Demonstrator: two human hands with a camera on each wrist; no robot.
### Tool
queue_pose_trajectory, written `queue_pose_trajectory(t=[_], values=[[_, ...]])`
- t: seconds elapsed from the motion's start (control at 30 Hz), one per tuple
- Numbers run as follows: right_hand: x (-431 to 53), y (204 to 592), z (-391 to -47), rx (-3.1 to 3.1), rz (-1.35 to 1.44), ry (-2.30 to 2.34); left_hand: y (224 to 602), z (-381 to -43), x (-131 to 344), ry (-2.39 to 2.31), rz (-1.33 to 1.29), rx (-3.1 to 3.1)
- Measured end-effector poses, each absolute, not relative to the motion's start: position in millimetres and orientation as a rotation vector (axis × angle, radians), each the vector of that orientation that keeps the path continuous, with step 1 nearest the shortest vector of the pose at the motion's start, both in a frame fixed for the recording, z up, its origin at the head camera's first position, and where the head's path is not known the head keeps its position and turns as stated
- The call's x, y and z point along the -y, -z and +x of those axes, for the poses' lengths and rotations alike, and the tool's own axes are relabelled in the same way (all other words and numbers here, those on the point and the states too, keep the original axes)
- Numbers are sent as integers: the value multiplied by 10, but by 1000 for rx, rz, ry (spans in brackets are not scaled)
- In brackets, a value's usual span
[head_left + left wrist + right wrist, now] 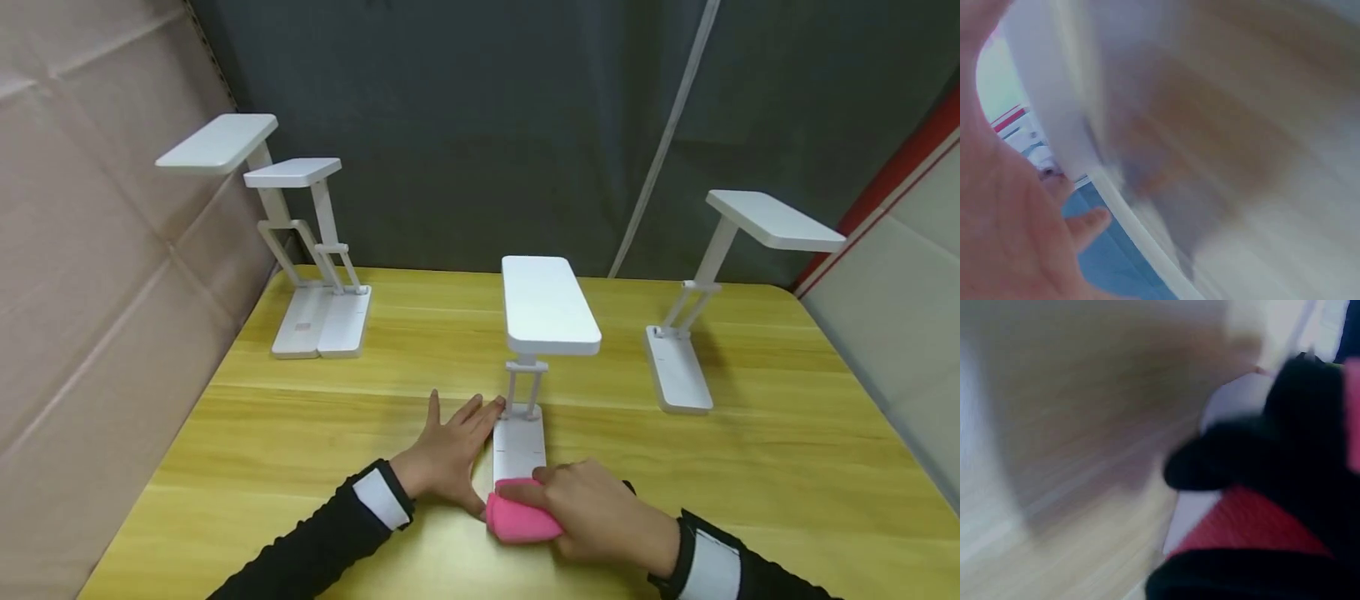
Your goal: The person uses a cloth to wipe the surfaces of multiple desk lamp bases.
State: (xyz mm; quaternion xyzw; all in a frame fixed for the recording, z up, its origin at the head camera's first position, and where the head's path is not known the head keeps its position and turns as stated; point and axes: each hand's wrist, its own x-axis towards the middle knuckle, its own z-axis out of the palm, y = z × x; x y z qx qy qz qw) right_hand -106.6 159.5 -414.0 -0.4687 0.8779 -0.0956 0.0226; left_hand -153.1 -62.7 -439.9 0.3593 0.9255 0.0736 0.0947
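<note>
A white folding desk lamp [551, 308] stands unfolded at the middle of the table, its flat head raised over a slim base [517, 446]. My left hand [450, 454] lies along the base's left side, fingers straight and spread, the fingertips near the hinge and the thumb by the front corner. With my right hand [596, 512] I hold a pink cloth [521, 517] against the front end of the base, which it covers. In the right wrist view the cloth [1254, 522] shows between dark-looking fingers. The left wrist view is blurred.
Two similar white lamps [292, 172] stand side by side at the back left of the wooden table [420, 325]. Another lamp [678, 371] stands at the right. A dark curtain [450, 142] hangs behind, and pale cloth walls flank both sides.
</note>
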Motion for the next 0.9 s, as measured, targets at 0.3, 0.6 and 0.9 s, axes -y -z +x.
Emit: queue_pose_trajectory(t=[0.3,0.6,0.9], values=[[-1854,4060,-1473,-2795,-1159,455,4352,-1525,614,-305,1022,-2690],[-1849,4234,-1502,-2943,-1086,330,4353,-1509,580,-236,1003,-2711],[-1945,4208,-1266,-2730,-1074,530,4347,-1484,545,-198,1052,-2707]])
